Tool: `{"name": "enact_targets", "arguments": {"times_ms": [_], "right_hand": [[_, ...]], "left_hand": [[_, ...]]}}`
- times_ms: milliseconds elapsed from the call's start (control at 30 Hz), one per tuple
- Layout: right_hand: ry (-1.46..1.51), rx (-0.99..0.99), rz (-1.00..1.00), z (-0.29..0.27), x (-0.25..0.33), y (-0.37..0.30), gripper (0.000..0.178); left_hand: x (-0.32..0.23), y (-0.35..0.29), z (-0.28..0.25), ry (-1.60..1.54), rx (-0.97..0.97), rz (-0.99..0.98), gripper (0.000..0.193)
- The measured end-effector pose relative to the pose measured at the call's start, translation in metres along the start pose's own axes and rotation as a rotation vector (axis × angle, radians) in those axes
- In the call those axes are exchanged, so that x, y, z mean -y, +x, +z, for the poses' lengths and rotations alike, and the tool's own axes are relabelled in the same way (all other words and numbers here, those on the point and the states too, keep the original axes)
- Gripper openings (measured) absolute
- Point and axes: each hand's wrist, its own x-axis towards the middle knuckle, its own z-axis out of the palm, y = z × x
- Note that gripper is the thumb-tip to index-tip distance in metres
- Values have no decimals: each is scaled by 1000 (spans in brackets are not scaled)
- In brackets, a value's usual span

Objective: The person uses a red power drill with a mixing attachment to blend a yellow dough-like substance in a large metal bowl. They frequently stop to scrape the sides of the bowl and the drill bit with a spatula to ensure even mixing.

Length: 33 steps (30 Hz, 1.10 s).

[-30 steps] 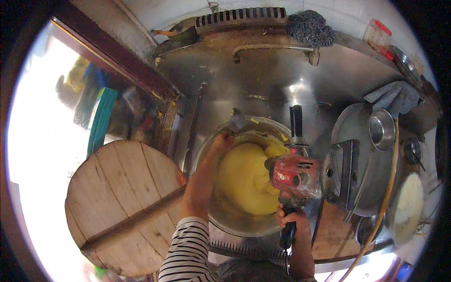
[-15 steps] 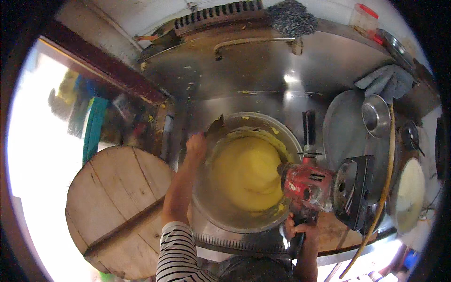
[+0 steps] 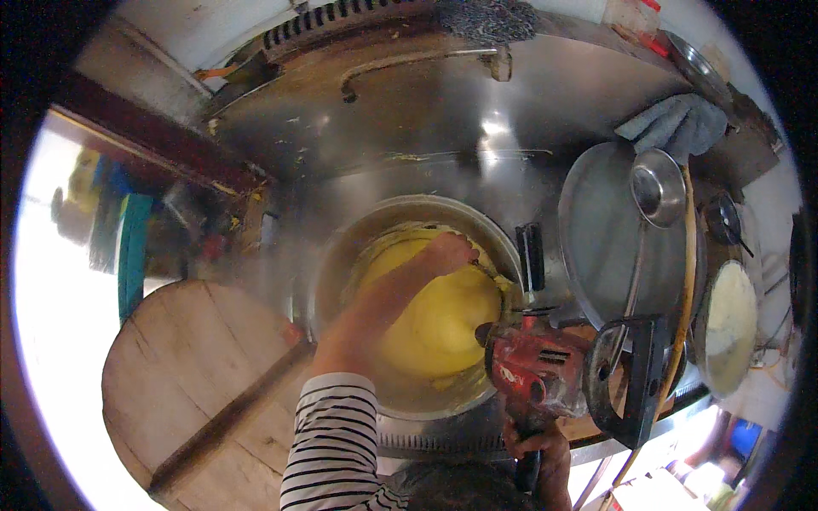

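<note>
A large metal pot [image 3: 336, 264] holds a thick yellow mixture [image 3: 426, 298] with a swirl at its right. Over the mixture reaches my left hand [image 3: 452, 252], closed near the pot's far right inner wall. It grips a scraper [image 3: 486, 271], of which only a little dark edge shows past the fingers. My right hand [image 3: 537, 444] is wrapped round the lower handle of a red power mixer [image 3: 545, 366]. The mixer lies across the pot's right rim, its nose over the mixture; its shaft end is hidden in the yellow mass.
A round wooden lid [image 3: 196, 383] stands at the left. Right of the pot are a large oval metal lid [image 3: 588, 221], a ladle [image 3: 658, 189] and a bowl of pale contents [image 3: 730, 328]. A grey cloth [image 3: 677, 123] hangs at the far right. A bent tap pipe [image 3: 409, 60] runs along the back.
My left hand has moved from the pot's left rim to its far right inside, taking the scraper along. My right hand stays on the mixer. The whole view has shifted somewhat.
</note>
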Motion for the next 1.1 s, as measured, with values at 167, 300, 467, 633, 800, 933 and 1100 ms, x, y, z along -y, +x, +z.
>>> {"name": "enact_targets", "arguments": {"times_ms": [167, 300, 467, 633, 800, 933, 1100], "right_hand": [[143, 397, 70, -16, -19, 22, 35], [102, 241, 86, 14, -15, 17, 46], [34, 420, 184, 29, -25, 48, 35], [50, 425, 172, 71, -37, 83, 33], [-168, 454, 139, 93, -45, 114, 20], [-30, 515, 114, 79, -39, 128, 17], [-91, 455, 102, 86, -19, 131, 20]], "left_hand": [[-10, -95, -19, -418, -257, -310, 23], [-32, -209, -28, -424, -185, -768, 23], [-93, -327, -31, -335, 68, -780, 26], [-167, -316, 21, -509, 79, -475, 24], [-254, -164, 84, -251, 26, -599, 21], [-255, -30, 62, -662, -253, -696, 19], [-182, -9, 97, -582, -353, -967, 15]]}}
